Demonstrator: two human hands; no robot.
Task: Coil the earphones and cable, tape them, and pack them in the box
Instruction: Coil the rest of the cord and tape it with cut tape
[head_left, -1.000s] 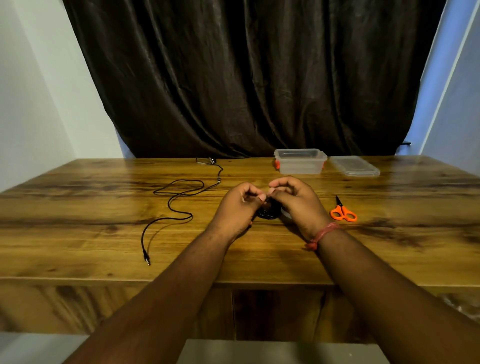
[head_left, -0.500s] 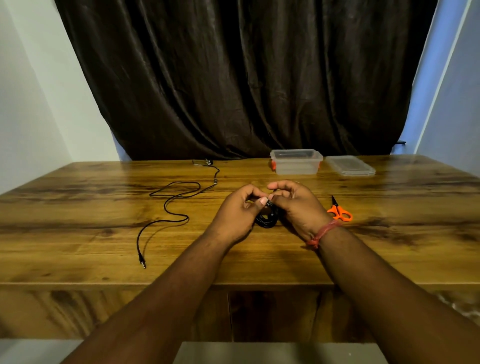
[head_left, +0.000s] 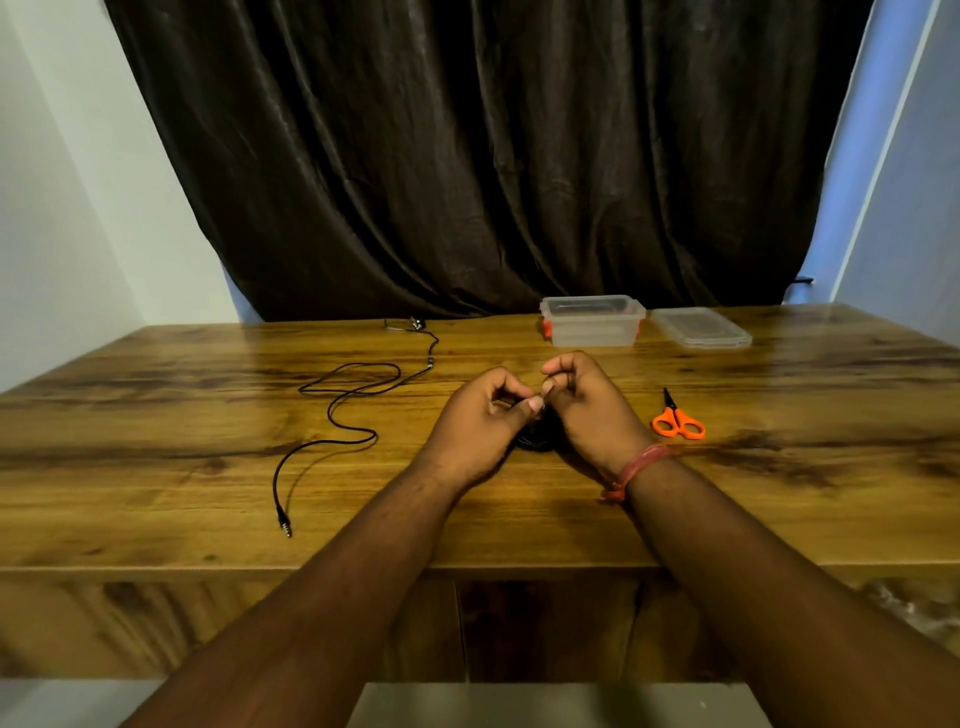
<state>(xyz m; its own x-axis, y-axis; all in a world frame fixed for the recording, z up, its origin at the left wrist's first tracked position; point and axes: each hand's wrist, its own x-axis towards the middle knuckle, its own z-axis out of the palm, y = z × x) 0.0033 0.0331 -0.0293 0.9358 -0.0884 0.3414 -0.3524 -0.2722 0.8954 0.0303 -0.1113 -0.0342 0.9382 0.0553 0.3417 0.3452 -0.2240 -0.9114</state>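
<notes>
My left hand (head_left: 478, 426) and my right hand (head_left: 587, 410) meet at the middle of the table, fingers curled, thumbs and forefingers pinching together at the top of a small black coiled cable (head_left: 537, 440). The hands hide most of the coil, which rests on the wood. To the left, black earphones (head_left: 343, 400) lie loose in curves, with the jack plug (head_left: 284, 524) toward the near edge and the buds (head_left: 413, 325) by the curtain. An open clear plastic box (head_left: 592, 325) stands at the back, its lid (head_left: 701, 328) beside it on the right.
Orange-handled scissors (head_left: 678, 422) lie just right of my right wrist. The wooden table (head_left: 156, 483) runs wide to both sides. A dark curtain hangs behind the far edge, with walls left and right.
Both hands stay on the coil, with small finger movements at its top. My right hand now covers more of it. The view has shifted slightly.
</notes>
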